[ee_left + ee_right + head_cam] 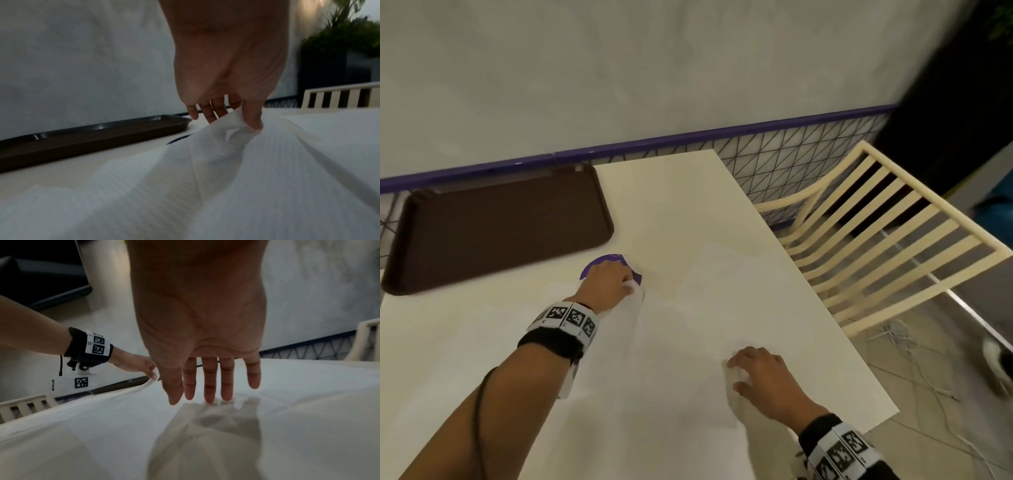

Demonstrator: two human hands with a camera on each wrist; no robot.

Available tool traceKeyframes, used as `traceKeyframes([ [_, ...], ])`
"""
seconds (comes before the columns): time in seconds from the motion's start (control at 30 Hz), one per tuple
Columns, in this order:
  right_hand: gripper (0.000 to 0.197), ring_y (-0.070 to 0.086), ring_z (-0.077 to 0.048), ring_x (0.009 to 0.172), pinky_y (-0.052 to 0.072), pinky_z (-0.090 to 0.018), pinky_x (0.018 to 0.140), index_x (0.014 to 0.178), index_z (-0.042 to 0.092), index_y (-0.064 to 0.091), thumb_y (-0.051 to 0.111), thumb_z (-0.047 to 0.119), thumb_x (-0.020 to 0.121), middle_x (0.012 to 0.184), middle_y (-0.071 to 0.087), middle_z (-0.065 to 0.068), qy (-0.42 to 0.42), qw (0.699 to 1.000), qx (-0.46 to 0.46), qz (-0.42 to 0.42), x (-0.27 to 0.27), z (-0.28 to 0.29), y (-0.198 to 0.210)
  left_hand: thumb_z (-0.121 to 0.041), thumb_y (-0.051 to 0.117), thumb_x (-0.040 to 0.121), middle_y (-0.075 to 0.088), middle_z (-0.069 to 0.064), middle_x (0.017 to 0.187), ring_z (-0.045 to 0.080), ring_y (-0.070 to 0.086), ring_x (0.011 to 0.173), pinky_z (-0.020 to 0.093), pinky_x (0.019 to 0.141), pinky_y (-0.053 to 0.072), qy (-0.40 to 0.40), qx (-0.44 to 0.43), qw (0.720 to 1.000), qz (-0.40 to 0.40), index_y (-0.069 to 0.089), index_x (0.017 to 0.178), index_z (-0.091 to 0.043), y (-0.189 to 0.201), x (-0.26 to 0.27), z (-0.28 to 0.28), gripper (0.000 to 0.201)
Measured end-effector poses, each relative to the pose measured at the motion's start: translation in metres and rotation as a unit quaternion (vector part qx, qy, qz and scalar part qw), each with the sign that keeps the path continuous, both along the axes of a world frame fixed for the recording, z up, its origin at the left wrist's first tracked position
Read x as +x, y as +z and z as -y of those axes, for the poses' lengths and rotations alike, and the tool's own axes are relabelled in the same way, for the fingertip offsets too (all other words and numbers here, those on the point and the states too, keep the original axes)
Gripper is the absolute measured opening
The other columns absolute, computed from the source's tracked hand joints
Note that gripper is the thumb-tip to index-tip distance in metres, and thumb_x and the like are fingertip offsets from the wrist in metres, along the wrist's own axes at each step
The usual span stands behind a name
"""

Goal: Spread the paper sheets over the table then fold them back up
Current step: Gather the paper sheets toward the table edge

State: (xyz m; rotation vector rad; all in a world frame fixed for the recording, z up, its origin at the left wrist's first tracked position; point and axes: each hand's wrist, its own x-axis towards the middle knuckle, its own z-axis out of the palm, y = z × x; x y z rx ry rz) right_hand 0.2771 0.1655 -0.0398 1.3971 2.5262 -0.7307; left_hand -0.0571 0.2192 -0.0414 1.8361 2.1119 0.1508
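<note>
A large white textured paper sheet [688,329] lies spread over the white table [671,192]. My left hand [628,286] pinches a raised fold at the sheet's far edge; the left wrist view shows thumb and fingers of that hand [242,120] nipping the lifted paper [246,178]. A purple round patch [602,265] shows just beyond that hand. My right hand [734,375] lies nearer me on the right, fingers straight, with the fingertips [209,397] touching the flat paper [205,443]. A second pale sheet [739,274] lies flat towards the table's right edge.
A dark brown tray [500,229] sits at the table's far left against the wall. A cream slatted chair [876,233] stands off the right edge, with a thin white cable [904,339] on the tiled floor below. A potted plant [349,35] stands in the far corner.
</note>
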Motion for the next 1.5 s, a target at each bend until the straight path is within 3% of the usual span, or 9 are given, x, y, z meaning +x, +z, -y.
traceKeyframes([
  [0.2, 0.064, 0.022, -0.012, 0.137, 0.022, -0.027, 0.107, 0.144, 0.025, 0.029, 0.060, 0.034, 0.088, 0.149, 0.030, 0.006, 0.044, 0.994, 0.017, -0.103, -0.053, -0.019, 0.052, -0.020, 0.065, 0.085, 0.063, 0.003, 0.084, 0.022, 0.057, 0.081, 0.029, 0.067, 0.040, 0.061, 0.155, 0.980, 0.113, 0.063, 0.092, -0.011, 0.076, -0.003, 0.031, 0.011],
  [0.33, 0.079, 0.028, -0.013, 0.136, 0.021, -0.017, 0.103, 0.145, 0.021, 0.027, 0.071, 0.030, 0.080, 0.149, 0.033, 0.003, 0.029, 0.969, 0.005, -0.243, -0.119, -0.028, 0.103, -0.022, 0.065, 0.085, 0.068, -0.002, 0.092, 0.017, 0.060, 0.087, 0.036, 0.077, 0.049, 0.035, 0.184, 0.973, 0.137, 0.068, 0.092, -0.016, 0.129, 0.008, 0.064, 0.010],
  [0.57, 0.019, 0.057, -0.021, 0.077, 0.038, -0.029, 0.063, 0.087, 0.006, 0.068, 0.071, 0.023, 0.079, 0.086, 0.066, -0.010, 0.053, 0.970, -0.023, -0.235, -0.179, -0.023, 0.145, -0.021, 0.069, 0.082, 0.065, -0.010, 0.073, 0.003, 0.057, 0.068, 0.016, 0.062, 0.043, 0.156, 0.269, 0.924, 0.221, 0.065, 0.076, -0.030, 0.176, 0.009, 0.122, 0.011],
  [0.7, 0.015, 0.055, -0.011, 0.064, 0.040, -0.019, 0.055, 0.064, 0.021, 0.066, 0.076, 0.016, 0.074, 0.071, 0.063, -0.002, 0.057, 0.960, -0.104, -0.255, -0.167, -0.033, 0.145, -0.022, 0.070, 0.080, 0.064, -0.007, 0.070, 0.007, 0.058, 0.065, 0.019, 0.061, 0.043, 0.310, 0.301, 0.851, 0.299, 0.062, 0.067, -0.026, 0.168, -0.019, 0.158, 0.017],
  [0.83, 0.018, 0.063, -0.010, 0.053, 0.052, -0.018, 0.053, 0.089, -0.005, 0.070, 0.074, 0.005, 0.075, 0.066, 0.069, -0.006, 0.026, 0.946, -0.166, -0.276, -0.159, -0.048, 0.144, -0.021, 0.072, 0.079, 0.058, 0.003, 0.070, 0.012, 0.049, 0.062, 0.022, 0.054, 0.035, 0.406, 0.277, 0.785, 0.377, 0.060, 0.072, -0.001, 0.141, -0.036, 0.186, 0.025],
  [1.0, 0.008, 0.069, -0.023, 0.078, 0.054, -0.037, 0.076, 0.085, 0.007, 0.072, 0.072, 0.009, 0.078, 0.081, 0.073, -0.006, -0.014, 0.936, -0.050, -0.347, -0.148, -0.044, 0.134, -0.015, 0.074, 0.076, 0.039, -0.007, 0.045, 0.008, 0.033, 0.040, 0.019, 0.042, 0.027, 0.426, 0.308, 0.735, 0.428, 0.046, 0.057, -0.016, 0.134, -0.023, 0.200, 0.034],
  [1.2, 0.016, 0.057, 0.021, 0.075, 0.039, -0.001, 0.062, 0.079, 0.019, 0.074, 0.074, 0.004, 0.074, 0.076, 0.058, 0.046, 0.025, 0.905, 0.080, -0.418, -0.093, -0.003, 0.102, 0.006, 0.062, 0.079, 0.071, 0.006, 0.065, 0.014, 0.068, 0.061, 0.019, 0.058, 0.054, 0.348, 0.313, 0.730, 0.498, 0.061, 0.071, -0.004, 0.125, 0.021, 0.227, 0.013],
  [1.37, 0.061, 0.063, 0.011, 0.090, 0.042, -0.003, 0.083, 0.084, 0.049, 0.070, 0.075, -0.010, 0.068, 0.093, 0.065, 0.037, 0.004, 0.924, -0.015, -0.382, -0.051, 0.018, 0.038, 0.016, 0.063, 0.074, 0.075, 0.009, 0.084, 0.014, 0.069, 0.073, 0.018, 0.067, 0.055, 0.326, 0.188, 0.751, 0.543, 0.072, 0.068, -0.002, 0.071, 0.049, 0.257, 0.021],
  [1.5, 0.067, 0.061, 0.011, 0.094, 0.042, -0.002, 0.083, 0.080, 0.054, 0.068, 0.076, -0.011, 0.066, 0.097, 0.064, 0.036, -0.024, 0.943, -0.084, -0.323, -0.031, 0.032, -0.007, 0.016, 0.065, 0.073, 0.075, 0.008, 0.085, 0.018, 0.069, 0.077, 0.018, 0.067, 0.054, 0.347, 0.091, 0.750, 0.555, 0.074, 0.061, -0.008, 0.020, 0.060, 0.274, 0.028],
])
